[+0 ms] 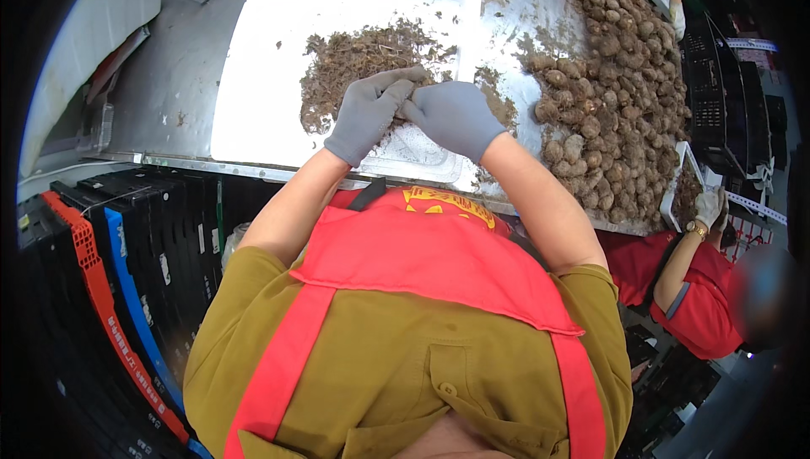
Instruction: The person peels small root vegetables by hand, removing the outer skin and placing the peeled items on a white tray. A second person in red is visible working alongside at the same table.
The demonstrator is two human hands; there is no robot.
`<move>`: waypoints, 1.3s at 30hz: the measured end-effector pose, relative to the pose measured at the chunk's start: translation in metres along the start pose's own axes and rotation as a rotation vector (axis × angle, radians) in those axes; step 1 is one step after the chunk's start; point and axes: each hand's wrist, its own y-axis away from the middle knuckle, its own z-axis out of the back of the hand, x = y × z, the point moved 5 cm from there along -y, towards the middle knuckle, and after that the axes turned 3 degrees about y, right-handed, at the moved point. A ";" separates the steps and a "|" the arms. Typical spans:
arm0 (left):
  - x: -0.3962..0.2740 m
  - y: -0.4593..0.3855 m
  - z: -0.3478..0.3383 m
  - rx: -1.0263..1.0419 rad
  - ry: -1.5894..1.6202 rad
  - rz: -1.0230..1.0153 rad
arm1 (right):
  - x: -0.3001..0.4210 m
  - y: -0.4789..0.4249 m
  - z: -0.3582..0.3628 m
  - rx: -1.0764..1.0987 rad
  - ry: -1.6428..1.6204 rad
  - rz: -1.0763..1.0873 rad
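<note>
My left hand (370, 114) and my right hand (455, 114), both in grey gloves, meet above a white foam tray (266, 79). Their fingers close around a small brown taro corm (423, 81), mostly hidden by the gloves. Beneath and beyond them, a heap of brown fibrous peelings (354, 57) lies in the tray, with scraps scattered around it. Some peelings also lie on the metal table just right of the tray.
A large pile of taro corms (623, 98) covers the right of the metal table (171, 98). A co-worker's gloved hand (709, 206) is beside a smaller white tray (672, 206); another gloved hand (678, 21) shows farther up. Stacked plastic crates (171, 231) stand below left.
</note>
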 end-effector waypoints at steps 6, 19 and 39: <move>0.010 -0.006 0.006 -0.103 0.208 -0.049 | 0.017 0.003 -0.017 -0.028 0.014 0.090; -0.004 -0.009 0.018 0.063 0.591 0.078 | 0.014 0.010 0.040 -0.681 -0.690 0.054; -0.020 0.001 0.007 0.061 0.329 0.011 | -0.016 -0.003 0.000 -0.453 -0.930 -0.316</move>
